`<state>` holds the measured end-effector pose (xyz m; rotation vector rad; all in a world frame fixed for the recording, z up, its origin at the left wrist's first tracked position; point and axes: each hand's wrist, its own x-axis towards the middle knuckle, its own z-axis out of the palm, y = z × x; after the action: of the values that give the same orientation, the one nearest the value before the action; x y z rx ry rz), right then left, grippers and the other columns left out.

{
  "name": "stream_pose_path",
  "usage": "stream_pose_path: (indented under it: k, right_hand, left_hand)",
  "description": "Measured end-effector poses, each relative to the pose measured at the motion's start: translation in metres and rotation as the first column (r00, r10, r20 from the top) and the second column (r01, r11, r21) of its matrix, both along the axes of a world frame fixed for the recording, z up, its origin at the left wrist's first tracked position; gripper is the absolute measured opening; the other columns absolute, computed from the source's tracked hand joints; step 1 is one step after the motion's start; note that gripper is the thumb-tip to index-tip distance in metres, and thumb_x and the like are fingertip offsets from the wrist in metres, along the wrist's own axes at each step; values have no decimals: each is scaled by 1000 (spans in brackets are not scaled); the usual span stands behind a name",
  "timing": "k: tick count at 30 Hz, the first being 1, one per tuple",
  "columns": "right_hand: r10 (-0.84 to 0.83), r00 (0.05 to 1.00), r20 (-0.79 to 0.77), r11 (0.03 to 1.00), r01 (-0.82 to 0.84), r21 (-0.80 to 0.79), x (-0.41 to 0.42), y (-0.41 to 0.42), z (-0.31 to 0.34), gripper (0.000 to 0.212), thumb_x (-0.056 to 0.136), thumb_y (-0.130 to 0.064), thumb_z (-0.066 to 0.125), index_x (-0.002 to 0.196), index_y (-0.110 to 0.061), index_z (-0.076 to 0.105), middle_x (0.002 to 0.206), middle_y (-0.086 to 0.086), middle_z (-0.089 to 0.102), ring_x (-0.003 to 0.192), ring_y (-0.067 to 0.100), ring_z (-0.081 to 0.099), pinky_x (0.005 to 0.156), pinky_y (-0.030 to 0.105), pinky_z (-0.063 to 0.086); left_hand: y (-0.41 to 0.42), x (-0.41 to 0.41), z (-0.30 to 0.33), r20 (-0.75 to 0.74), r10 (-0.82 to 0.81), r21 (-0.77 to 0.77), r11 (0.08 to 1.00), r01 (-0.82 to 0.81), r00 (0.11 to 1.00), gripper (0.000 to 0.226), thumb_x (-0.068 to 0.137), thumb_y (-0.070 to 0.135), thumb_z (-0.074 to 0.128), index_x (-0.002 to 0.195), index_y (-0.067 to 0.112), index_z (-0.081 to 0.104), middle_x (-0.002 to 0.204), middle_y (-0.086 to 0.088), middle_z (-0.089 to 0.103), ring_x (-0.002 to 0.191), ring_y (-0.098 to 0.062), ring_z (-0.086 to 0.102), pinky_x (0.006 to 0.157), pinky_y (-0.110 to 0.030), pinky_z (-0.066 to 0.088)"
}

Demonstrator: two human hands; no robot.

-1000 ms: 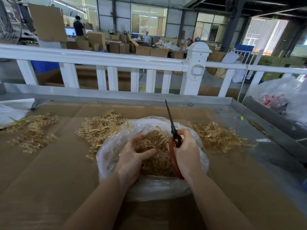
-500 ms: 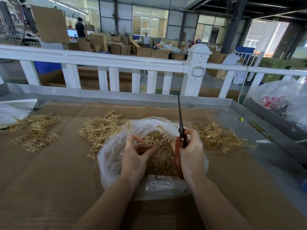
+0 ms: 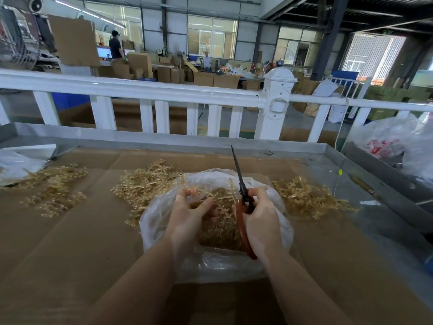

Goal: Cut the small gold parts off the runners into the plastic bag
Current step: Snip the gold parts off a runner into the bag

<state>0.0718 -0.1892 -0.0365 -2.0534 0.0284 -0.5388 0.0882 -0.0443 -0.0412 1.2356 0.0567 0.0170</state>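
Where hands [image 3: 225,214] meet, clear plastic bag [image 3: 161,221] heaped with gold parts [image 3: 220,228].

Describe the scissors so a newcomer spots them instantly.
Start at the clear plastic bag in the middle of the cardboard-covered table. Over its mouth the right hand grips the scissors: the only thing with orange-red handles, dark blades pointing up and away.

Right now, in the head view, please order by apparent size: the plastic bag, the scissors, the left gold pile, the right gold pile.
1. plastic bag, clearly largest.
2. left gold pile and right gold pile: look alike, so not ranked.
3. scissors, partly hidden by the right hand.
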Motion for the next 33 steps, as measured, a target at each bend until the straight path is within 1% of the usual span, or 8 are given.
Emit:
stream_pose_path:
  k: [4, 8, 10, 15, 18, 21, 24, 33]
  right_hand:
    - [-1, 1000, -20, 999, 0, -44, 2, 0, -4, 27, 92, -19, 61, 92, -39, 45, 77, -16, 60, 79, 8, 64, 67, 27, 55]
    - [28, 999, -15, 991, -30, -133, 1, 2, -4, 23, 89, -23, 65, 98, -36, 48, 76, -24, 55, 75, -5, 56, 64, 6, 42]
    - [28, 999, -14, 981, -31, -190, -1, 3, -4, 19, 89, -29, 65, 103, -33, 52, 78, -22, 58, 75, -6, 57, 62, 5, 42]
    - [16, 996, 87, 950, 12, -312, -13, 5, -3, 24, 86, -36, 65, 107, -33, 54, 84, -19, 62, 78, -1, 59, 65, 13, 47]
    - [55, 997, 50, 924, -32, -382, -17, 3, -6, 30, 84, -43, 66, 109, -34, 54, 91, -17, 63, 85, -1, 59, 70, 12, 47]
    - [85, 996, -7, 908, -80, -411, -21, 1, -11, 30, 82, -49, 67, 104, -34, 53, 88, -17, 61, 85, -1, 57, 64, 5, 37]
    - [85, 996, -41, 889, -95, -448, -24, 0, -16, 36, 81, -54, 65, 107, -33, 53, 95, -14, 66, 91, 4, 60, 74, 15, 44]
    - [58, 998, 35, 862, -32, -506, -28, 6, -31, 39, 80, -52, 64, 110, -30, 53, 96, -10, 62, 92, 8, 57, 75, 16, 41]
  left_hand:
    - [4, 2, -1, -78, -54, -229, 973, 35, 995, 55, 59, 7, 77, 107, 12, 50, 82, -9, 72, 69, -20, 72, 53, -29, 55]
    - [3, -1, -6, -89, 62, -71, 995, -68, 994, 39, 77, 12, 75, 102, 27, 49, 99, -11, 67, 82, -24, 70, 56, -31, 56]
    - [2, -3, -6, -18, 110, 30, 994, -109, 994, 33, 87, 11, 67, 94, 36, 47, 99, -12, 66, 81, -23, 70, 58, -28, 56]
    - [-7, -10, -3, 63, 169, 191, 965, -178, 984, 18, 93, -1, 54, 83, 14, 56, 93, -10, 64, 91, -25, 61, 90, -52, 52]
    - [-7, -12, -3, 53, 153, 229, 960, -161, 987, 11, 85, 2, 67, 90, 11, 63, 96, -10, 67, 98, -27, 64, 94, -49, 51]
    - [-7, -13, -2, 26, 180, 214, 960, -181, 983, 23, 76, 0, 76, 89, 12, 62, 93, -13, 69, 94, -29, 66, 86, -45, 55]
    - [-8, -13, -3, 27, 228, 227, 947, -228, 973, 26, 75, -4, 75, 86, 13, 60, 94, -12, 69, 95, -27, 66, 85, -38, 55]
    - [1, -13, -14, -11, 229, 12, 973, -229, 973, 25, 79, -7, 70, 86, 14, 58, 102, -23, 67, 102, -42, 64, 94, -55, 50]
